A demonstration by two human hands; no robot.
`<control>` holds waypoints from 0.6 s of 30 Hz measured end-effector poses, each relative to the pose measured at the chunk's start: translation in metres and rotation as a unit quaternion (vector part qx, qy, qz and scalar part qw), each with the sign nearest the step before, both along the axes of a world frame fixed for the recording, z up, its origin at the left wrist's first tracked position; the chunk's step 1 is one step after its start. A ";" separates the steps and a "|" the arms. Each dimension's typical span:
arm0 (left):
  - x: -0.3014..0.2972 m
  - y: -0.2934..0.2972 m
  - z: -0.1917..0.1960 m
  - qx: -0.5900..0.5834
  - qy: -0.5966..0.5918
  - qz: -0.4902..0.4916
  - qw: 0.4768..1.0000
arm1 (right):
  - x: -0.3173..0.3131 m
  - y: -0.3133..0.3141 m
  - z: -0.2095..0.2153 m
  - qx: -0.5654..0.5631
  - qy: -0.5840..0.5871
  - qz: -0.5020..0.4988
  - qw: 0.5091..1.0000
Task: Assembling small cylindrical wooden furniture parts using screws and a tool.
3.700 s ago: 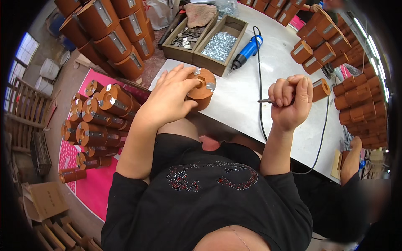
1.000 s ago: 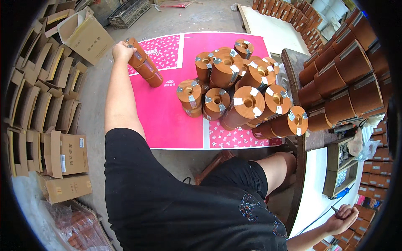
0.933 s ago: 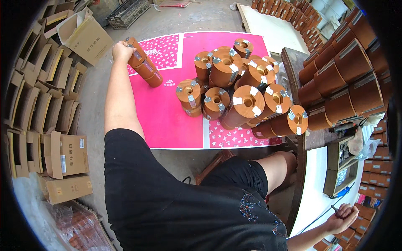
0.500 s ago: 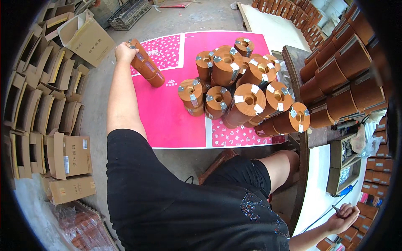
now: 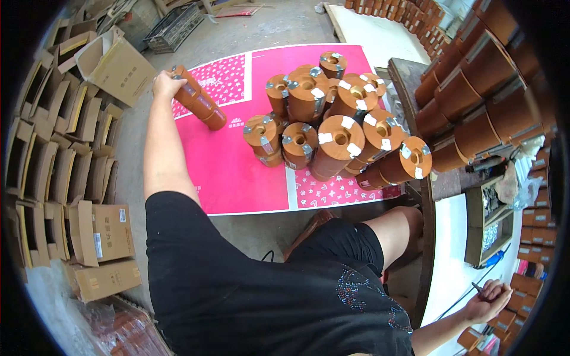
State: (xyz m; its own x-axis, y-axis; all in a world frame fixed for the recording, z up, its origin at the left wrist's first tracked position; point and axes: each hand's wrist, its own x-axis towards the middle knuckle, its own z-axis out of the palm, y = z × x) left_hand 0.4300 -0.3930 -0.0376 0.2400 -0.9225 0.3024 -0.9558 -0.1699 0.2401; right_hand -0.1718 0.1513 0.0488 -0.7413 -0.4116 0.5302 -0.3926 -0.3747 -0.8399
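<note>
A brown cylinder stack [image 5: 199, 99] stands left on the pink surface [image 5: 231, 178].

Since the first picture, the left hand [image 5: 168, 86] has left a cylinder off the right side of the pink tabletop [image 5: 225, 178]; now it touches a cylinder stack [image 5: 200, 101] at that tabletop's left end.

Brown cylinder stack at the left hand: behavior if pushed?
The brown cylinder stack could tip or separate: it's tall and narrow, with visible seams. Probably rigid, given smooth walls. If laid down, it might roll, since its sides look round.
</note>
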 end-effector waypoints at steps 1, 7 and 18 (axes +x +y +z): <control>-0.006 -0.003 0.005 0.002 -0.001 -0.002 1.000 | 0.003 -0.005 0.001 -0.020 -0.009 -0.038 0.999; -0.034 -0.035 0.039 -0.163 0.053 -0.161 0.972 | -0.011 -0.003 -0.011 -0.084 -0.081 -0.034 0.993; -0.367 0.129 0.272 -0.294 0.168 -0.508 0.792 | 0.007 0.009 0.004 -0.131 -0.054 -0.032 0.989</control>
